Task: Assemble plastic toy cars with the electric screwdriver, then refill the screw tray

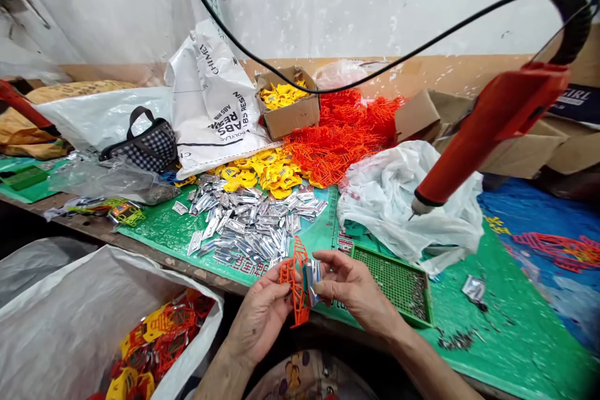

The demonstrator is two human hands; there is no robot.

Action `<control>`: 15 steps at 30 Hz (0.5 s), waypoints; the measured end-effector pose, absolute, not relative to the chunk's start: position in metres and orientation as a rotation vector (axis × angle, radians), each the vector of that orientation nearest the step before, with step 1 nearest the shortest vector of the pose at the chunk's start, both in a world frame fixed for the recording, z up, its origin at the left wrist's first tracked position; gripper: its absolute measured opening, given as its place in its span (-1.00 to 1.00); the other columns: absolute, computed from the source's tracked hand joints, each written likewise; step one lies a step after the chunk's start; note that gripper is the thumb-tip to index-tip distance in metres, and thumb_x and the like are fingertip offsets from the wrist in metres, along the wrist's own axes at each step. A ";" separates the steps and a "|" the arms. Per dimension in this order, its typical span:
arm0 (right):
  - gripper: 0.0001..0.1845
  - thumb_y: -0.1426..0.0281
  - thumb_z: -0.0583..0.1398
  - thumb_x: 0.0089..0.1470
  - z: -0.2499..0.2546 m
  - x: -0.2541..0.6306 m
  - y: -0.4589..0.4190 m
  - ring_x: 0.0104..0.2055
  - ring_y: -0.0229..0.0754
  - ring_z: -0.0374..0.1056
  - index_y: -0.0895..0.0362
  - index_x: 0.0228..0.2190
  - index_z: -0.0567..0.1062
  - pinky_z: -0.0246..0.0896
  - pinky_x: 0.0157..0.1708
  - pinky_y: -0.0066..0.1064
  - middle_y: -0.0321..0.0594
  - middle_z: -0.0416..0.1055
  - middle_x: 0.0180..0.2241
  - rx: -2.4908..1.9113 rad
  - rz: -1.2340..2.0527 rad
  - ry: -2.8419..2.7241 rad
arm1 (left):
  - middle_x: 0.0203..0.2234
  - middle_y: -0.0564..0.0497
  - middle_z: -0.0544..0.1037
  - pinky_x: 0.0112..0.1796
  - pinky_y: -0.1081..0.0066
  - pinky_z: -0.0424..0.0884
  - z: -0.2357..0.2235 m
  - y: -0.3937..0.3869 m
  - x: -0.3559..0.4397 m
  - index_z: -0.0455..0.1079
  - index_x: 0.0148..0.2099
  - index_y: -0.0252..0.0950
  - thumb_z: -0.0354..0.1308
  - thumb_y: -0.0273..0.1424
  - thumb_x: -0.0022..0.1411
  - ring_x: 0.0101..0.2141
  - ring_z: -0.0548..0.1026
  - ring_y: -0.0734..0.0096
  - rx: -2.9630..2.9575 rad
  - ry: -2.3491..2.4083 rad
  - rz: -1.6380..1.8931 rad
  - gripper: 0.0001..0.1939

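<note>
My left hand (262, 312) is closed on an orange plastic lattice piece (295, 281), held upright over the front edge of the green mat (173, 231). My right hand (351, 287) pinches a small silver piece (313, 278) against that lattice. Just beyond the hands lies a heap of silver pieces (253, 225) on the mat. Behind it are yellow plastic parts (262, 172) and a big pile of orange lattice pieces (347, 131). A green tray of small screws (398, 281) sits right of my right hand.
An orange electric screwdriver (487, 131) hangs on a black cable (328, 89) above the right side. A white sack (84, 319) at lower left holds assembled orange and yellow pieces. A cardboard box (288, 103) of yellow parts, a white bag (407, 200) and a checked pouch (145, 147) stand behind.
</note>
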State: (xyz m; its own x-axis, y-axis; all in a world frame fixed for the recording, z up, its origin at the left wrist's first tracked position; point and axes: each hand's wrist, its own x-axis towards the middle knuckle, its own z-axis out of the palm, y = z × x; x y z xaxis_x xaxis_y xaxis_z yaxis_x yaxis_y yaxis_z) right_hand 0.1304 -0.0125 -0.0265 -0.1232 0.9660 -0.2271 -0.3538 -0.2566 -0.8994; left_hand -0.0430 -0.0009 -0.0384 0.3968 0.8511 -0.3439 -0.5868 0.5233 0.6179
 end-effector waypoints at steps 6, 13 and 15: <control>-0.47 0.43 0.40 -0.32 -0.030 0.132 -0.011 -0.55 -0.37 0.26 0.18 -0.20 0.46 0.12 -0.54 -0.49 -0.42 0.39 -0.50 -1.081 1.602 -0.859 | -0.32 -0.08 0.65 -0.18 0.40 0.49 -0.034 -0.001 -0.045 0.58 -0.12 -0.36 0.35 -0.57 -0.03 -0.32 0.55 0.37 0.453 0.760 0.990 -0.66; -0.56 0.51 0.25 -0.17 -0.035 0.122 0.004 -0.62 -0.37 0.19 0.14 -0.15 0.41 0.11 -0.58 -0.50 -0.49 0.24 -0.55 -1.270 1.399 -1.096 | -0.20 -0.04 0.68 -0.21 0.45 0.57 -0.027 -0.002 -0.057 0.58 -0.10 -0.25 0.41 -0.50 -0.05 -0.19 0.61 0.23 0.492 0.917 1.048 -0.61; -0.54 0.54 0.27 -0.17 -0.035 0.121 0.008 -0.54 -0.32 0.27 0.14 -0.14 0.45 0.16 -0.52 -0.47 -0.41 0.34 -0.48 -1.341 1.304 -1.169 | -0.16 0.04 0.67 -0.22 0.44 0.60 -0.034 0.002 -0.067 0.57 -0.07 -0.15 0.45 -0.51 -0.11 -0.13 0.61 0.15 0.489 1.007 1.052 -0.52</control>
